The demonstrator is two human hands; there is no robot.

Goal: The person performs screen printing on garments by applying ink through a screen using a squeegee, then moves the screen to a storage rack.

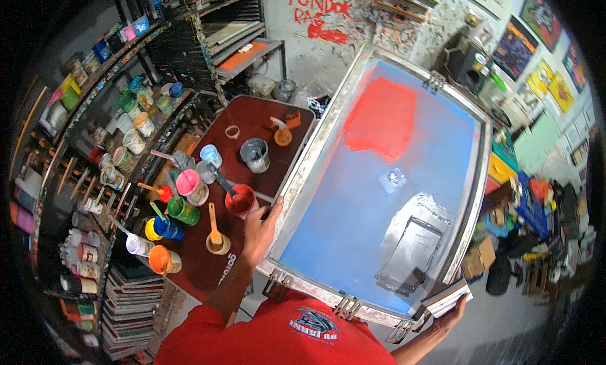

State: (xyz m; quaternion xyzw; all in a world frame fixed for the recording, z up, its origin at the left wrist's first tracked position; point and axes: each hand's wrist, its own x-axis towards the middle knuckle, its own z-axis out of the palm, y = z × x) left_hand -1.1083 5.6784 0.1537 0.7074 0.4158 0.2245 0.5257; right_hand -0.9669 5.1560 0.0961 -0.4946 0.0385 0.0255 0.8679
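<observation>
A large screen-printing frame [297, 194] with blue mesh lies tilted in front of me. Red ink [382, 119] covers a patch toward its far end. Nearer, a grey, wet-looking patch [413, 242] surrounds a dark-edged rectangle. My left hand [260, 232] grips the frame's left edge, beside a cup of red ink [241, 201]. By the near right corner, my right hand [453, 316] is closed around a flat, pale-edged squeegee [448, 298]; its fingers are partly hidden beneath it. Metal binder clips [347, 306] sit on the frame's near edge.
A dark red table [218, 128] at left carries several ink cups, including green [184, 210] and orange [165, 259]. Shelves of jars [134, 141] stand farther left. Stacked screens [129, 311] lie below. Bags and boxes [480, 256] pile up at right.
</observation>
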